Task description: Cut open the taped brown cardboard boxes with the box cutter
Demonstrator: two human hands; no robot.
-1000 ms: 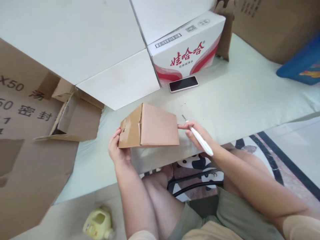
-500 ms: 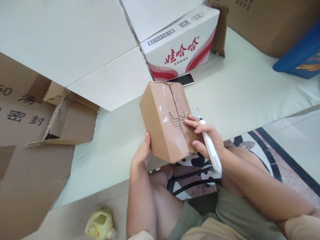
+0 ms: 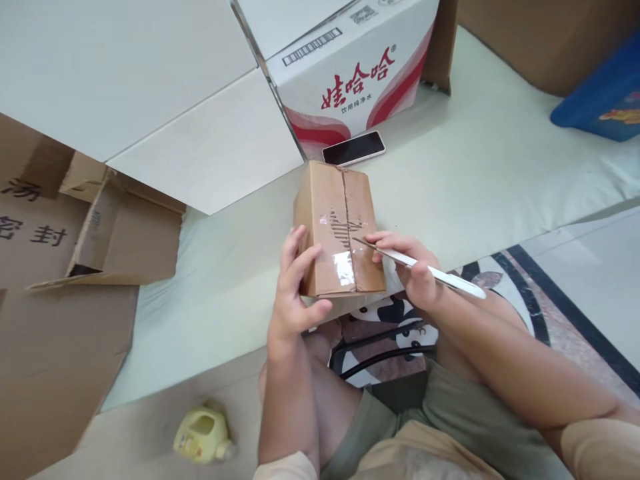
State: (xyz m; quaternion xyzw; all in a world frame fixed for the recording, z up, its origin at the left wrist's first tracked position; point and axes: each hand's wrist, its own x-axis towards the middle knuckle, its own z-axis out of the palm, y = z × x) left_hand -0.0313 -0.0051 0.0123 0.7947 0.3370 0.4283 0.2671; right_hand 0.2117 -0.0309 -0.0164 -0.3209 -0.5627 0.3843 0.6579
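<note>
A small brown cardboard box (image 3: 327,220) sits in front of me, its taped top seam running away from me and dark smudged print across it. My left hand (image 3: 295,287) is at its near left side, fingers spread along the edge and the thumb stretched out by the front. In my right hand (image 3: 413,267) is a white utility knife (image 3: 435,272), held between thumb and fingers. Its blade points left, with the tip over the tape near the seam; whether it touches cannot be made out. The right fingertips rest by the box's right side.
A phone (image 3: 354,148) lies behind the box, before a white and red water carton (image 3: 350,93). White panels (image 3: 210,147) stand at the left, beside an opened cardboard carton (image 3: 135,233). A blue container (image 3: 600,107) is at right. On the floor sits a yellow jug (image 3: 203,433).
The box has turned and levelled out. My left hand has shifted up its side with fingers spreading. The knife has swung from pointing upward to lying across, blade over the box top.
</note>
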